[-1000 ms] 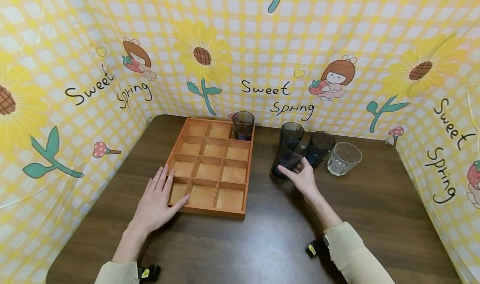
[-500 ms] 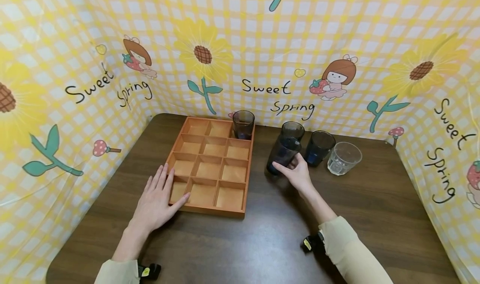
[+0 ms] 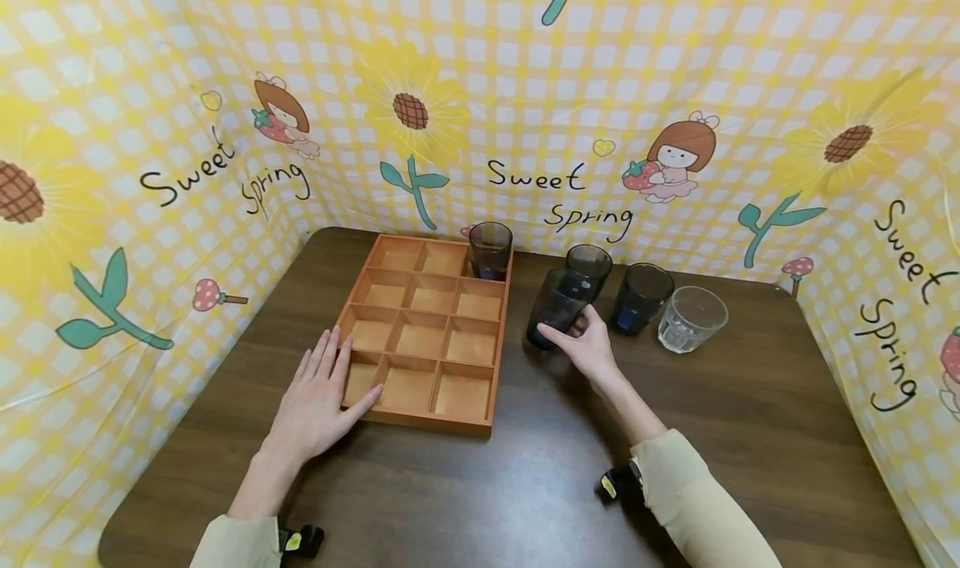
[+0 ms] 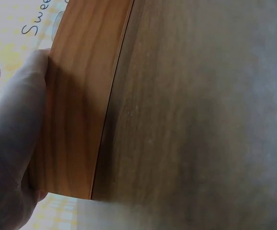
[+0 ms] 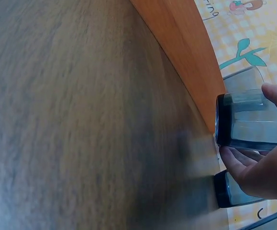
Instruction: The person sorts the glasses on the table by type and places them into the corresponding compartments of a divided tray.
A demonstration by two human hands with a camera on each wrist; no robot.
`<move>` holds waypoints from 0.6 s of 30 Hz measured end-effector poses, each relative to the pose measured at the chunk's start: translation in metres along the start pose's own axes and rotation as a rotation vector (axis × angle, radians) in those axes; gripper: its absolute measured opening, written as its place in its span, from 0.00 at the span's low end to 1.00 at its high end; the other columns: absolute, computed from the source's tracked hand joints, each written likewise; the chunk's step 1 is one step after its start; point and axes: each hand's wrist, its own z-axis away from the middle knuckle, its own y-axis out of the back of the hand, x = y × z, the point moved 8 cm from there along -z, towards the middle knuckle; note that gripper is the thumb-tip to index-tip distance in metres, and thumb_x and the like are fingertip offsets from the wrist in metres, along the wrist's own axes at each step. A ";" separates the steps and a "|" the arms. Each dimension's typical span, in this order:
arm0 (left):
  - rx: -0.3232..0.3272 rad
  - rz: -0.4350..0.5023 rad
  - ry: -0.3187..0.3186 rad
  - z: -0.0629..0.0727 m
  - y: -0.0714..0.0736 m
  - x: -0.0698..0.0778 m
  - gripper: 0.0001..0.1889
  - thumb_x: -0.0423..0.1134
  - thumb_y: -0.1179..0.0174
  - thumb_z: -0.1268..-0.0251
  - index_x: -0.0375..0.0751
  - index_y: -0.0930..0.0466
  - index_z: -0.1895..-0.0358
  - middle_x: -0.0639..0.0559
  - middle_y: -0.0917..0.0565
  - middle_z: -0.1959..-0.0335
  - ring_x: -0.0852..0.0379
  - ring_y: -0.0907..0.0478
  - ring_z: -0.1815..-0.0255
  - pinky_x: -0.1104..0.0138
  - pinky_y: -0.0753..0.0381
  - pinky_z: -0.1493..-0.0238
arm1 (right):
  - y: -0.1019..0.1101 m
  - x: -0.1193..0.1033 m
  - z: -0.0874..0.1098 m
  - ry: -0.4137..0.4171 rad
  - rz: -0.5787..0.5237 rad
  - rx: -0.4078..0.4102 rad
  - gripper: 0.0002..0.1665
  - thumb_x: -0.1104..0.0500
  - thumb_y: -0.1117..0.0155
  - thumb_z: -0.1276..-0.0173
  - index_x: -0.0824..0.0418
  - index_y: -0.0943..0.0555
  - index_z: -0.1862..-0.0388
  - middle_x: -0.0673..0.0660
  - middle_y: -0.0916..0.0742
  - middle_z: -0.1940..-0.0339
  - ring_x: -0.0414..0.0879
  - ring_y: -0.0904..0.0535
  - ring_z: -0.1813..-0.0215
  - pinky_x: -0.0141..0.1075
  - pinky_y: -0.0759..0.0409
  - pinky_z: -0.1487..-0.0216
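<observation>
In the head view, my right hand [image 3: 591, 350] grips a dark tinted drinking glass [image 3: 557, 303] from its right side, thumb in front and fingers behind. The glass leans slightly and stands between the wooden box and the other glasses. The right wrist view shows the same glass [image 5: 253, 120] sideways, with its thick dark base near the box's wall [image 5: 186, 57]. My left hand [image 3: 313, 408] rests on the front left corner of the orange wooden compartment box [image 3: 427, 419], fingers straight along its left side and thumb over the front rim.
One dark glass [image 3: 491, 253] stands in the box's back right compartment. Right of the held glass are two more dark glasses, one behind it [image 3: 592, 260] and one beside [image 3: 642, 297], then a clear glass [image 3: 692, 320]. A patterned cloth [image 3: 525, 93] walls off the table's back and sides.
My right hand has carried the dark glass a little left, away from the other glasses and toward the box. The left hand stays on the box corner.
</observation>
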 end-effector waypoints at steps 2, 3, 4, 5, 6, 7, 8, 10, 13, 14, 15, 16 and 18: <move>-0.002 0.003 0.001 0.000 0.000 0.000 0.56 0.70 0.45 0.20 0.32 0.56 0.09 0.32 0.57 0.07 0.32 0.58 0.06 0.34 0.50 0.10 | -0.002 -0.001 -0.001 -0.004 0.004 -0.013 0.40 0.64 0.24 0.27 0.65 0.30 0.20 0.71 0.16 0.28 0.47 0.12 0.36 0.23 0.14 0.44; -0.002 0.004 0.001 -0.001 0.000 0.000 0.56 0.70 0.45 0.20 0.32 0.56 0.09 0.32 0.57 0.07 0.32 0.58 0.06 0.34 0.50 0.10 | -0.003 -0.002 -0.001 -0.008 0.008 -0.019 0.40 0.64 0.24 0.27 0.65 0.30 0.20 0.71 0.16 0.28 0.50 0.12 0.34 0.23 0.14 0.44; -0.001 0.005 0.003 0.000 0.000 0.000 0.55 0.70 0.45 0.20 0.32 0.56 0.09 0.32 0.57 0.07 0.32 0.58 0.06 0.34 0.50 0.10 | -0.005 -0.003 -0.002 -0.010 0.008 -0.026 0.40 0.63 0.24 0.26 0.65 0.30 0.20 0.71 0.16 0.28 0.54 0.12 0.32 0.23 0.14 0.45; -0.001 0.006 0.003 0.000 0.000 0.000 0.55 0.70 0.46 0.20 0.32 0.56 0.09 0.32 0.57 0.07 0.32 0.58 0.06 0.34 0.50 0.10 | -0.007 -0.004 -0.003 -0.010 0.009 -0.032 0.40 0.63 0.24 0.26 0.65 0.30 0.20 0.72 0.16 0.28 0.57 0.13 0.31 0.23 0.14 0.45; -0.002 0.006 0.004 0.000 0.000 0.000 0.55 0.70 0.46 0.20 0.33 0.56 0.09 0.33 0.58 0.07 0.33 0.59 0.05 0.34 0.51 0.10 | -0.009 -0.005 -0.004 -0.011 0.010 -0.036 0.39 0.63 0.25 0.26 0.65 0.30 0.20 0.72 0.15 0.28 0.59 0.13 0.30 0.23 0.14 0.45; -0.002 0.005 0.004 -0.001 0.001 0.000 0.55 0.70 0.46 0.19 0.33 0.56 0.09 0.33 0.58 0.07 0.33 0.59 0.05 0.34 0.51 0.10 | -0.011 -0.006 -0.005 -0.011 0.014 -0.040 0.39 0.63 0.25 0.26 0.66 0.30 0.21 0.72 0.15 0.28 0.61 0.14 0.29 0.23 0.14 0.45; -0.001 0.005 0.004 -0.001 0.001 0.000 0.55 0.70 0.46 0.19 0.33 0.57 0.09 0.33 0.58 0.07 0.33 0.59 0.05 0.34 0.51 0.10 | -0.012 -0.008 -0.006 -0.009 0.019 -0.044 0.39 0.62 0.24 0.26 0.66 0.30 0.21 0.72 0.15 0.29 0.61 0.14 0.29 0.24 0.14 0.45; -0.001 0.006 0.006 -0.001 0.001 -0.001 0.55 0.71 0.47 0.19 0.33 0.57 0.09 0.33 0.58 0.07 0.33 0.59 0.05 0.34 0.51 0.10 | -0.015 -0.010 -0.009 -0.007 0.017 -0.050 0.38 0.61 0.24 0.25 0.66 0.29 0.22 0.72 0.15 0.30 0.62 0.14 0.29 0.24 0.14 0.46; -0.004 0.008 0.009 0.000 0.001 -0.001 0.55 0.71 0.47 0.19 0.33 0.56 0.09 0.33 0.58 0.07 0.33 0.59 0.05 0.34 0.52 0.10 | -0.020 -0.012 -0.012 -0.003 0.026 -0.064 0.36 0.60 0.24 0.25 0.66 0.28 0.24 0.71 0.14 0.31 0.59 0.12 0.31 0.25 0.13 0.46; -0.004 0.008 0.010 0.000 0.000 -0.001 0.55 0.71 0.47 0.19 0.33 0.56 0.09 0.33 0.58 0.07 0.33 0.59 0.05 0.34 0.52 0.10 | -0.021 -0.013 -0.012 -0.002 0.029 -0.068 0.35 0.60 0.24 0.25 0.66 0.28 0.25 0.71 0.14 0.32 0.57 0.12 0.33 0.25 0.13 0.46; -0.005 0.007 0.010 0.001 0.000 -0.001 0.55 0.71 0.47 0.19 0.34 0.56 0.09 0.34 0.58 0.07 0.33 0.59 0.05 0.34 0.52 0.10 | -0.022 -0.014 -0.013 -0.001 0.027 -0.071 0.35 0.61 0.24 0.25 0.66 0.28 0.26 0.70 0.13 0.33 0.55 0.11 0.35 0.25 0.13 0.47; -0.005 0.006 0.010 0.001 -0.001 -0.002 0.55 0.71 0.47 0.19 0.34 0.56 0.09 0.34 0.58 0.07 0.34 0.59 0.05 0.34 0.52 0.10 | -0.023 -0.015 -0.013 0.000 0.027 -0.073 0.34 0.61 0.24 0.25 0.66 0.27 0.26 0.69 0.13 0.34 0.53 0.11 0.36 0.25 0.12 0.47; -0.003 0.006 0.012 0.002 -0.001 -0.002 0.55 0.71 0.47 0.19 0.34 0.56 0.09 0.34 0.58 0.07 0.34 0.59 0.05 0.34 0.52 0.10 | -0.025 -0.016 -0.014 0.001 0.030 -0.074 0.32 0.61 0.24 0.26 0.65 0.27 0.29 0.67 0.12 0.37 0.48 0.10 0.40 0.25 0.12 0.48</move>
